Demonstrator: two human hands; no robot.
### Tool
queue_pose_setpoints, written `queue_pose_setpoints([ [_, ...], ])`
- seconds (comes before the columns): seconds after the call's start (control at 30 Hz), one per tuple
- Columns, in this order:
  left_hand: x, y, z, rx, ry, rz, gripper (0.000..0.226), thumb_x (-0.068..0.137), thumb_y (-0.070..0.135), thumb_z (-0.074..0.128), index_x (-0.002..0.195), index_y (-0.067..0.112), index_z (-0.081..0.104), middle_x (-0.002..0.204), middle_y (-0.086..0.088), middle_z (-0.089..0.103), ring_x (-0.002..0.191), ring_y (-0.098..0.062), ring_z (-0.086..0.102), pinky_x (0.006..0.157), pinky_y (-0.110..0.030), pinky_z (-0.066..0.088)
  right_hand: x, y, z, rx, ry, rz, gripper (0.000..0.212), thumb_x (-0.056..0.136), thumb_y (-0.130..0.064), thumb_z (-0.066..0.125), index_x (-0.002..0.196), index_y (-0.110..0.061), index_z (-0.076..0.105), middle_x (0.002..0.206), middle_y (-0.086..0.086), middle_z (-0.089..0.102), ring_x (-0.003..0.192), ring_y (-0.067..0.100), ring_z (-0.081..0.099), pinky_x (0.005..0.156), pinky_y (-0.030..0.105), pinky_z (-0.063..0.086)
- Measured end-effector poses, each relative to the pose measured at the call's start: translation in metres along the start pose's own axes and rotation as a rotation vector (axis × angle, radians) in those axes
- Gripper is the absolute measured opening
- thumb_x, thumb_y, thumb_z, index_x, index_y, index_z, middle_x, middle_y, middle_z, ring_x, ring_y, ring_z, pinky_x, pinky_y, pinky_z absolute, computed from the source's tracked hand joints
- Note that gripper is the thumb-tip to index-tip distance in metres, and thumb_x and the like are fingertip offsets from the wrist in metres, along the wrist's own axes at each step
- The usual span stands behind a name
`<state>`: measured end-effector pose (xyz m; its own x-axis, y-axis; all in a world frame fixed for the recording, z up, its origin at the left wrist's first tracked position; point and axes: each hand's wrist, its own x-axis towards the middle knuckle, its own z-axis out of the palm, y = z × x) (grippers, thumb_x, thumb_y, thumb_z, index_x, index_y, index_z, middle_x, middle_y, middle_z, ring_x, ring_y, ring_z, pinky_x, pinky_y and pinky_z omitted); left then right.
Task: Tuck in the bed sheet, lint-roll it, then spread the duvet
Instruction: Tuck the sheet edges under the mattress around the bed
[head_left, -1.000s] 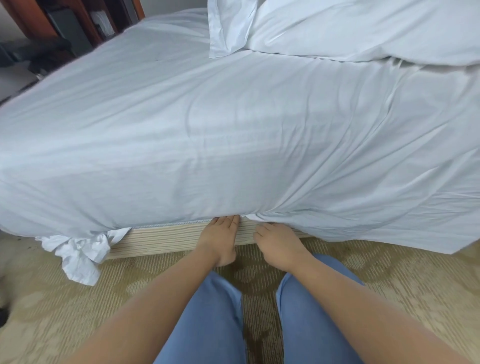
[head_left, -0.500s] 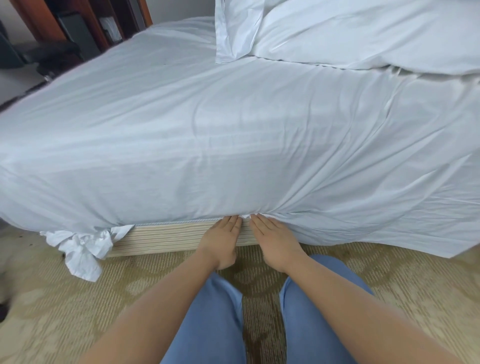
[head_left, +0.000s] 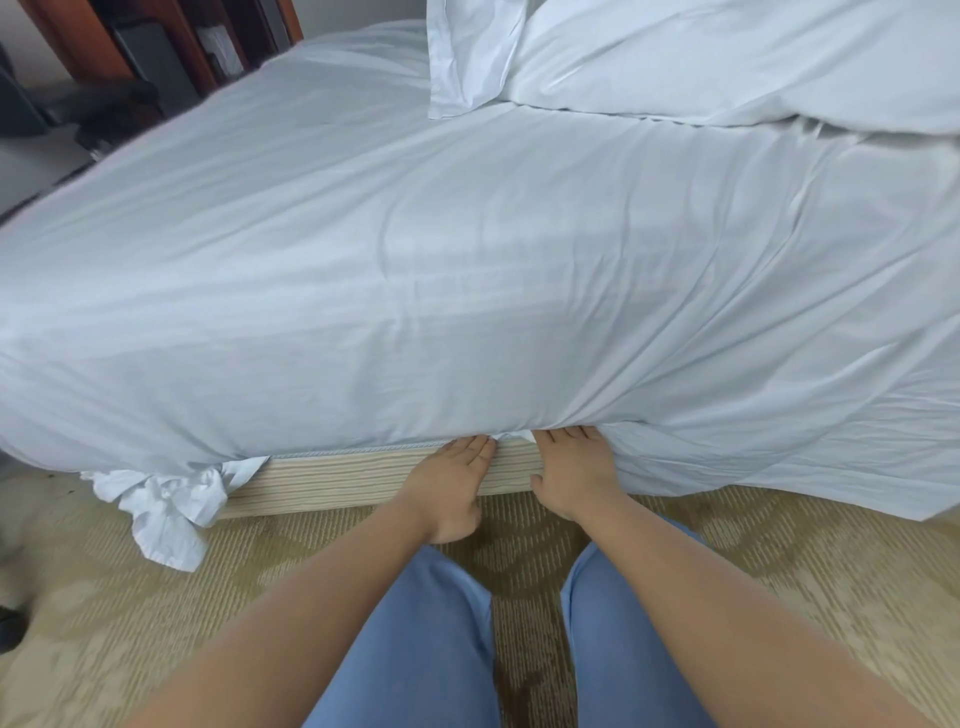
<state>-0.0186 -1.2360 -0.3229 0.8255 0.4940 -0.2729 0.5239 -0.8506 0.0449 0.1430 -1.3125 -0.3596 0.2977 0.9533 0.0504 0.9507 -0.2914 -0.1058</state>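
While both flat hands, left hand (head_left: 451, 480) and right hand (head_left: 574, 470), push the bed sheet (head_left: 467, 291) edge under the mattress holding nothing, tucking is underway; next, the loose stretch hanging right needs tucking.

We see a pale sheet half tucked and a duvet heaped aside.

The sheet (head_left: 467, 260) covers the mattress across mid-frame, tucked at lower centre, hanging loose at lower right, with a knotted corner dangling at lower left. The white duvet (head_left: 727, 57) lies bunched at upper right, on top of the sheet.
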Motion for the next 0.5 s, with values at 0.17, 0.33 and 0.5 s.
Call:
queue_pose_setpoints([
  [0.17,0.006,0.004,0.004,0.02,-0.054,-0.019,0.085,0.091,0.026,0.049,0.152,0.008,-0.008,0.16,-0.009,-0.009,0.148,-0.02,-0.007,0.117,-0.025,-0.008,0.013,0.006,0.004,0.034,0.004,0.042,0.041,0.091,-0.028,0.048,0.131,-0.021,0.048,0.127,0.0,0.057,0.116,0.019,0.05,0.097,0.025,0.029],
  [0.33,0.015,0.007,-0.003,0.038,-0.058,-0.076,0.087,0.09,0.032,0.05,0.153,0.013,-0.007,0.161,-0.003,-0.003,0.148,-0.018,-0.002,0.12,-0.034,0.0,0.015,0.007,0.001,-0.014,-0.082,0.019,0.054,0.091,-0.026,0.051,0.142,-0.018,0.035,0.138,0.002,0.049,0.126,0.021,0.043,0.106,0.028,0.024],
  [0.5,0.016,0.015,-0.006,0.049,-0.053,-0.116,0.087,0.09,0.036,0.051,0.153,0.016,-0.005,0.161,-0.001,0.0,0.148,-0.018,0.003,0.12,-0.037,0.005,-0.007,0.002,0.007,0.015,0.023,-0.034,0.069,0.076,-0.011,0.066,0.14,-0.004,0.042,0.133,0.013,0.053,0.122,0.03,0.051,0.109,0.039,0.032],
])
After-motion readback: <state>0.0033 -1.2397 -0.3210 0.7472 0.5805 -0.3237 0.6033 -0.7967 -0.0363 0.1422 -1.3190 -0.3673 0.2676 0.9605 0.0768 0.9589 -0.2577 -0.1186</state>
